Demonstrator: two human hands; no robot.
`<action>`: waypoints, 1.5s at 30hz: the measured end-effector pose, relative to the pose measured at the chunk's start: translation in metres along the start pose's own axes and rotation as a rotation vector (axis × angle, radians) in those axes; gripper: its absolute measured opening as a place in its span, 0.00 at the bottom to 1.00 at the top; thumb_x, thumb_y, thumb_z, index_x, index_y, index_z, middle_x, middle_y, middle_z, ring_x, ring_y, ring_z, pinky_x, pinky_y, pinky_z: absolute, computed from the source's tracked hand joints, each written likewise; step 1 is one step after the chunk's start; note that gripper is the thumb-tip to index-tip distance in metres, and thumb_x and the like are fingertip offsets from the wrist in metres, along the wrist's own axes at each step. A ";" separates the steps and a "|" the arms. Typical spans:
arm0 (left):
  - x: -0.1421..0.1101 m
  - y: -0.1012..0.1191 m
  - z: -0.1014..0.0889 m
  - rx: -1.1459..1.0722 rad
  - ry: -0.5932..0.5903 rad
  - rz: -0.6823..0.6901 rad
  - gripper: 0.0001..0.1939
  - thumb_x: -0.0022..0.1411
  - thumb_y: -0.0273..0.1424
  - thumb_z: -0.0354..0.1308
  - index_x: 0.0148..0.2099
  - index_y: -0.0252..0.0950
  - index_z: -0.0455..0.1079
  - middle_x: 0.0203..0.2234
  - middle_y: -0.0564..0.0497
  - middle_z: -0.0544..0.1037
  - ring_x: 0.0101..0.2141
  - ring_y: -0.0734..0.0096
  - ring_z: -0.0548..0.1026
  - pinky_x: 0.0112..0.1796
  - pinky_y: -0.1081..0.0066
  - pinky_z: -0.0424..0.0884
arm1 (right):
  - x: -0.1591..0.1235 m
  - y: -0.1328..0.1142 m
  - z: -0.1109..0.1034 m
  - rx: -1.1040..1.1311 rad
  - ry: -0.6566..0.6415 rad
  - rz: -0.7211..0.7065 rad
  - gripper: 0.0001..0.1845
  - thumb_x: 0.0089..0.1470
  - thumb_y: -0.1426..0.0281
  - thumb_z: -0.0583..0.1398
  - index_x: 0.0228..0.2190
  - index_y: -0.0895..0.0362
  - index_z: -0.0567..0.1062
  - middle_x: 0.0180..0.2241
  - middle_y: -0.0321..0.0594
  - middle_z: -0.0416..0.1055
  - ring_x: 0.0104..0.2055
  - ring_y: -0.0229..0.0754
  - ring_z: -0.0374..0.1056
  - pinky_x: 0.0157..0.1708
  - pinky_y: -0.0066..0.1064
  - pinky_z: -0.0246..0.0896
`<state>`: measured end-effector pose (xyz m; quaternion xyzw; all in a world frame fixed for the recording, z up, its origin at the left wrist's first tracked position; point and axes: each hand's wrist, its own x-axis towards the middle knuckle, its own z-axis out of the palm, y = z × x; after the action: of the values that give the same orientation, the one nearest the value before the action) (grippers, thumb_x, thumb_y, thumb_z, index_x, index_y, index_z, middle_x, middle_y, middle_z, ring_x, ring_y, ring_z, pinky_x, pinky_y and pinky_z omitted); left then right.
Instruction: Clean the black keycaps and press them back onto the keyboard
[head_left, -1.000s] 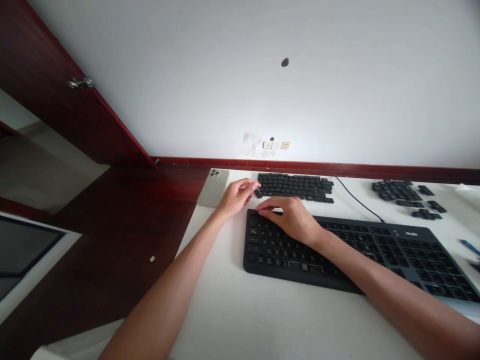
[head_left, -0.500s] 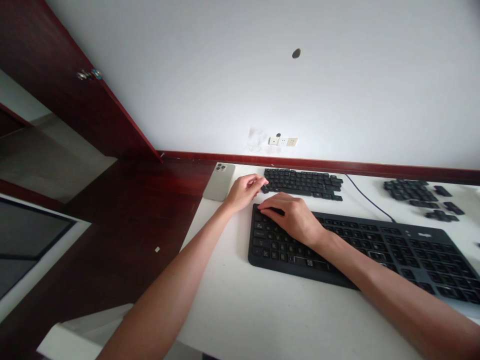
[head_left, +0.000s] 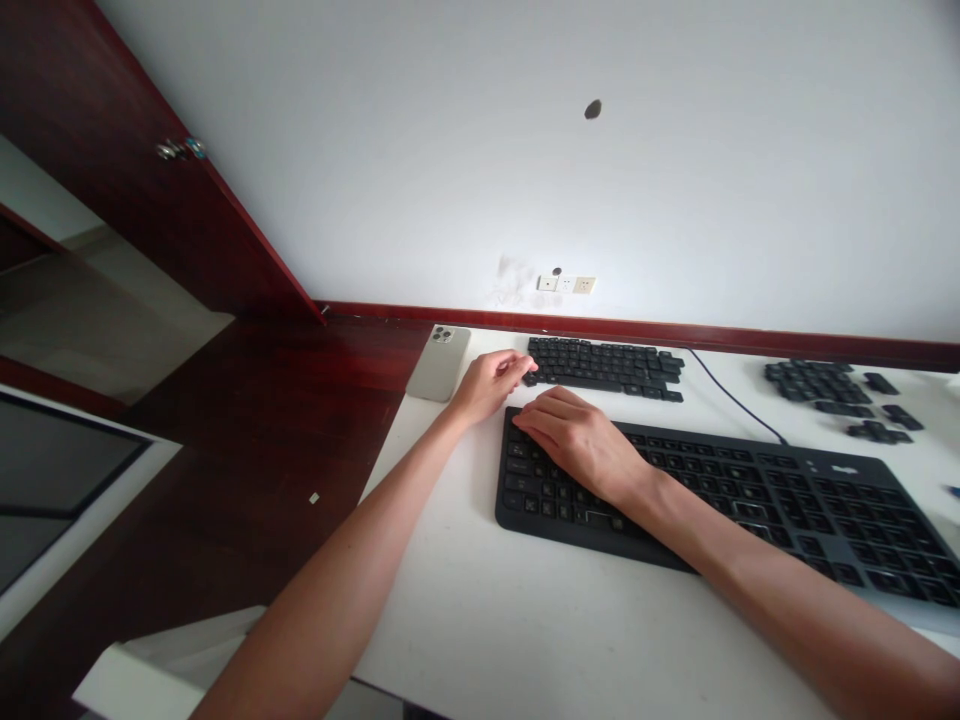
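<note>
The black keyboard (head_left: 630, 545) lies on the white table, many of its key positions bare, with some keycaps at its left end. My right hand (head_left: 581, 440) rests over its upper left corner, thumb and fingers pressed together there; what lies under the fingertips is hidden. Just beyond, my left hand (head_left: 491, 380) is closed in a pinch at the left end of a laid-out group of loose black keycaps (head_left: 600, 363). A dark keycap shows below its fingertips, but I cannot make out whether the fingers hold it.
A phone (head_left: 439, 362) lies face down at the table's left edge. More loose keycaps (head_left: 817, 385) lie at the back right. The keyboard cable (head_left: 735, 397) runs toward the wall. A white wall with sockets (head_left: 567, 284) stands behind, and an open door (head_left: 150, 170) is at left.
My right hand has shifted slightly left at the keyboard's corner, its fingers drawn closer together. My left hand stays almost still.
</note>
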<state>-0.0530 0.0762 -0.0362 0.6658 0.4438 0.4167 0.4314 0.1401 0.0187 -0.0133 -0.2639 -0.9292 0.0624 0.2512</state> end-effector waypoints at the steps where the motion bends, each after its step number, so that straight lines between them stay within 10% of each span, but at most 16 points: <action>1: 0.000 0.000 0.000 0.014 0.002 0.002 0.23 0.72 0.47 0.54 0.43 0.33 0.79 0.29 0.50 0.78 0.26 0.75 0.70 0.29 0.74 0.64 | 0.000 -0.001 -0.001 -0.008 -0.018 -0.001 0.11 0.69 0.77 0.57 0.38 0.60 0.80 0.40 0.46 0.79 0.46 0.50 0.71 0.45 0.41 0.71; 18: 0.000 0.001 0.019 0.278 0.088 0.036 0.20 0.73 0.43 0.53 0.39 0.38 0.82 0.31 0.51 0.84 0.30 0.70 0.76 0.31 0.71 0.63 | -0.006 -0.015 0.007 -0.179 -0.068 0.148 0.13 0.62 0.83 0.58 0.40 0.58 0.80 0.38 0.42 0.74 0.38 0.49 0.66 0.40 0.40 0.62; 30: -0.001 0.002 0.010 0.274 0.120 0.022 0.23 0.74 0.45 0.50 0.37 0.37 0.81 0.22 0.54 0.76 0.25 0.71 0.71 0.30 0.72 0.63 | 0.002 0.000 -0.010 -0.034 0.133 0.183 0.18 0.64 0.81 0.55 0.46 0.57 0.81 0.43 0.45 0.77 0.44 0.49 0.68 0.45 0.41 0.68; 45: -0.003 0.004 0.009 0.253 0.084 0.032 0.22 0.73 0.44 0.51 0.37 0.35 0.79 0.25 0.52 0.77 0.25 0.72 0.68 0.30 0.72 0.63 | 0.010 -0.037 -0.046 -0.097 -0.333 0.363 0.20 0.65 0.76 0.56 0.51 0.49 0.83 0.40 0.41 0.80 0.32 0.42 0.74 0.29 0.32 0.55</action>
<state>-0.0443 0.0705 -0.0356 0.7039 0.4998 0.3917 0.3184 0.1380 -0.0084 0.0399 -0.4242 -0.8970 0.1045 0.0665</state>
